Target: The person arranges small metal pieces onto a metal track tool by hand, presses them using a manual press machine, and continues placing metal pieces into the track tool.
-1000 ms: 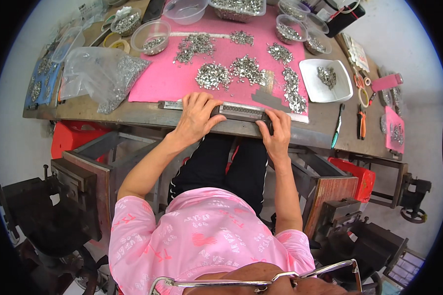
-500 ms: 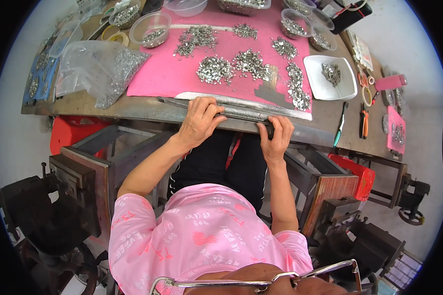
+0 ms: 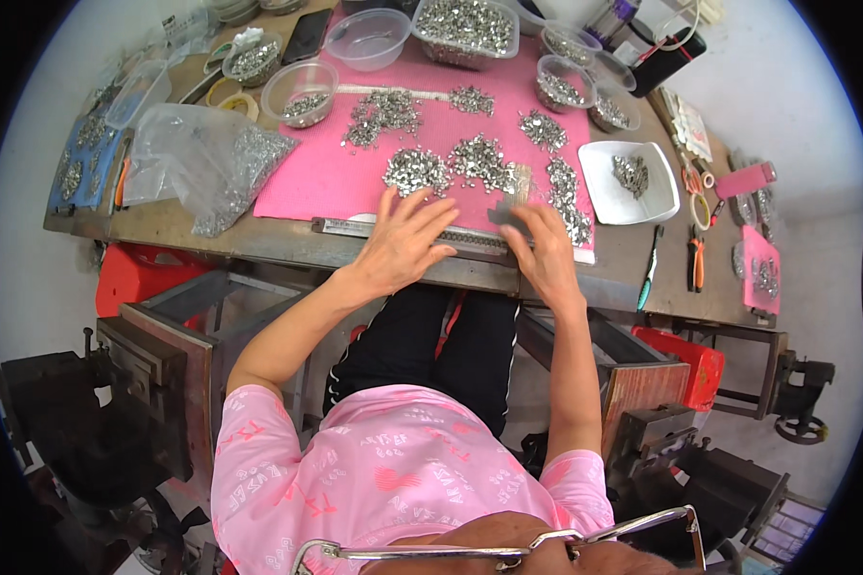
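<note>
A worn brown surface [image 3: 618, 273] is stretching in front of you, a pink mat [image 3: 307, 182] covering its middle, beyond your hands. A long, toothed metal bar [image 3: 475, 242] is lying along the near edge, running under your left hand [image 3: 408, 247] toward your right hand [image 3: 549, 257]. You are keeping the hands apart; the left is spreading its fingers palm-down over the bar, though whether it is touching cannot be told. The right is curling its fingers, blurring at the tips, beside a flat grey strip [image 3: 501, 214]; you cannot tell whether it is gripping anything. Small shiny pieces [image 3: 417, 171] are lying heaped just beyond your left fingertips. A clear bag [image 3: 177, 149] is slumping left of your left hand. Right of your right hand, a white dish [image 3: 594, 165], a toothbrush [image 3: 649, 270] and orange-handled pliers [image 3: 696, 266] are resting.
</note>
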Tool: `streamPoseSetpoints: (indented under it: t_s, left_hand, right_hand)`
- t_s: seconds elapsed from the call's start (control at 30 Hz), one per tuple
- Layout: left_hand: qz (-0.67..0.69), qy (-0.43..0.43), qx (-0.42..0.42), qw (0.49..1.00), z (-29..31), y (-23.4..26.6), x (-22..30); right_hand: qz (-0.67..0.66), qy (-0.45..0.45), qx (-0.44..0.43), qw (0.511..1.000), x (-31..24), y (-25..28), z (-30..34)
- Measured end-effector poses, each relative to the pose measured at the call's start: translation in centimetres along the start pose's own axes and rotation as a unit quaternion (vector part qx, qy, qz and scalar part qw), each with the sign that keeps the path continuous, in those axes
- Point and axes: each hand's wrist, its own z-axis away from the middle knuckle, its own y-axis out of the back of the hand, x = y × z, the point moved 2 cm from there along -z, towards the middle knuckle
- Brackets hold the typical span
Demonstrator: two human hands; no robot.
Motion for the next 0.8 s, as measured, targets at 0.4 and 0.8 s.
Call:
streamPoseSetpoints:
  t_s: [0.4, 0.8]
  left_hand:
    - [-0.094, 0.040, -0.087, 0.991, -3.7, 0.9, -2.6]
    - [-0.022, 0.042, -0.161, 0.986, -2.9, -0.5, -1.3]
  right_hand:
    - [0.090, 0.035, -0.079, 0.992, 1.7, -4.9, -4.1]
    - [-0.030, 0.073, -0.136, 0.988, -0.8, -2.4, -0.4]
